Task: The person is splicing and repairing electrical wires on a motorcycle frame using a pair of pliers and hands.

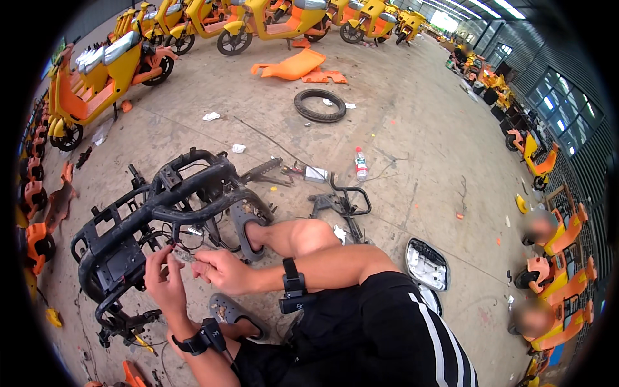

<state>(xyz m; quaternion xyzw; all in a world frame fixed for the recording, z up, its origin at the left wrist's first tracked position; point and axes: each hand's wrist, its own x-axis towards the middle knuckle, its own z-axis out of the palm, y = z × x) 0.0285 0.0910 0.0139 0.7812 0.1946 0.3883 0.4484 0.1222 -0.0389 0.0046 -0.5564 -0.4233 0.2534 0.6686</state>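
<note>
A bare black scooter frame (169, 205) of bent tubes lies on the floor in front of me, to the left. Thin black cables (184, 240) hang in a tangle from its near side. Beside them my left hand (166, 278) is raised with its fingers curled together at the cable ends. Close to its right, my right hand (227, 272) is closed, thumb against the bent forefinger. Whatever either hand pinches is too small to make out. A black box (119, 261) sits inside the frame, left of my hands.
Beyond the frame lie a silver box (316, 174) with wires, a plastic bottle (360, 164), a black tyre (320, 105) and an orange body panel (290, 66). A bent black bracket (342, 203) and a white-lined shell (427, 263) are right of the frame. Yellow scooters (274, 22) line the floor's edges.
</note>
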